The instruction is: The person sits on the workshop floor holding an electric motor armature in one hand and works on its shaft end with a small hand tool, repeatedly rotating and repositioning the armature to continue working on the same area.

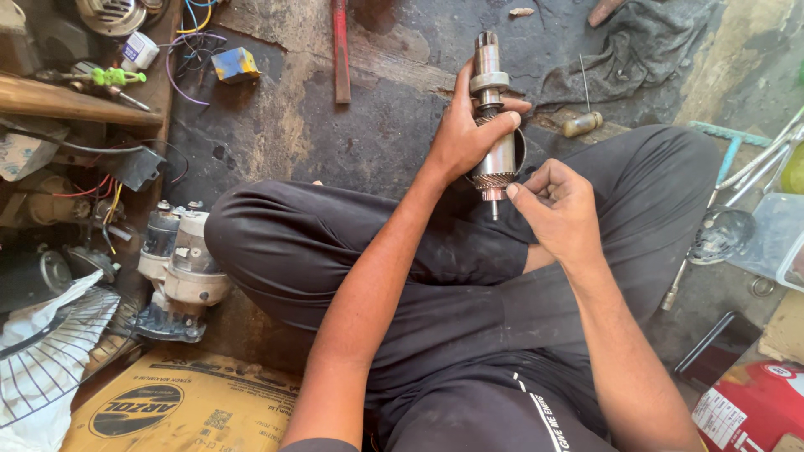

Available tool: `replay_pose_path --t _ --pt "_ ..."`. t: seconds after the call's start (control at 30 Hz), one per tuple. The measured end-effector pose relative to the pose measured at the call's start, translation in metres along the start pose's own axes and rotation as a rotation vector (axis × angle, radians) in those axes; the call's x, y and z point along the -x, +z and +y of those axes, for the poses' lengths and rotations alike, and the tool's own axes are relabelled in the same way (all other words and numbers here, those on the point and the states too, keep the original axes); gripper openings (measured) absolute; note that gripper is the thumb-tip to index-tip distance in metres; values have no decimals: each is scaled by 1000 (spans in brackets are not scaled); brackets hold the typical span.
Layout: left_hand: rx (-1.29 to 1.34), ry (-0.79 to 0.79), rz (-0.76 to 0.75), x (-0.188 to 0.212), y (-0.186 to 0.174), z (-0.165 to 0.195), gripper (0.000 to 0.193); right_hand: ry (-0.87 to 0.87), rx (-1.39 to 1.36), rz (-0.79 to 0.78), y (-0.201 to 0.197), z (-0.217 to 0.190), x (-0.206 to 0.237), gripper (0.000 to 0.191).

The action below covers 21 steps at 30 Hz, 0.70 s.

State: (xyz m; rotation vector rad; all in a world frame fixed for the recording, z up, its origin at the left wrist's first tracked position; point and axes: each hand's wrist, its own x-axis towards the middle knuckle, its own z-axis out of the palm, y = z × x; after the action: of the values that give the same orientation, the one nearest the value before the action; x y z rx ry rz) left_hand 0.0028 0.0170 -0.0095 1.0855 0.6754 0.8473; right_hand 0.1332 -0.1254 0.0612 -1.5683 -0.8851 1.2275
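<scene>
Stained concrete floor [293, 125], grey rag [636, 46], cardboard [184, 402], left hand [465, 134] grip around steel motor shaft [492, 125], right hand [557, 205] grip pinched narrow at its tip

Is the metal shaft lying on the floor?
No, the left hand holds the metal shaft upright above the lap, with the right hand at its lower tip.

Both forearms are bare to the elbow. The person wears dark, loose trousers [469, 276], creased at the knees, and what seems a dark top with white piping and lettering [544, 414] at 6 o'clock.
</scene>
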Motion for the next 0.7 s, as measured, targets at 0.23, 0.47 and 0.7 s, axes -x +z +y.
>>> replay_pose_path --t 0.23,0.47,0.7 --pt "3 0 1 1 0 -1 91 -36 20 30 5 -5 7 25" --pt "36 0 -1 1 1 -1 91 -174 356 34 3 -21 3 26" --pt "9 5 -4 1 0 -2 90 -335 447 -19 0 -27 3 24"
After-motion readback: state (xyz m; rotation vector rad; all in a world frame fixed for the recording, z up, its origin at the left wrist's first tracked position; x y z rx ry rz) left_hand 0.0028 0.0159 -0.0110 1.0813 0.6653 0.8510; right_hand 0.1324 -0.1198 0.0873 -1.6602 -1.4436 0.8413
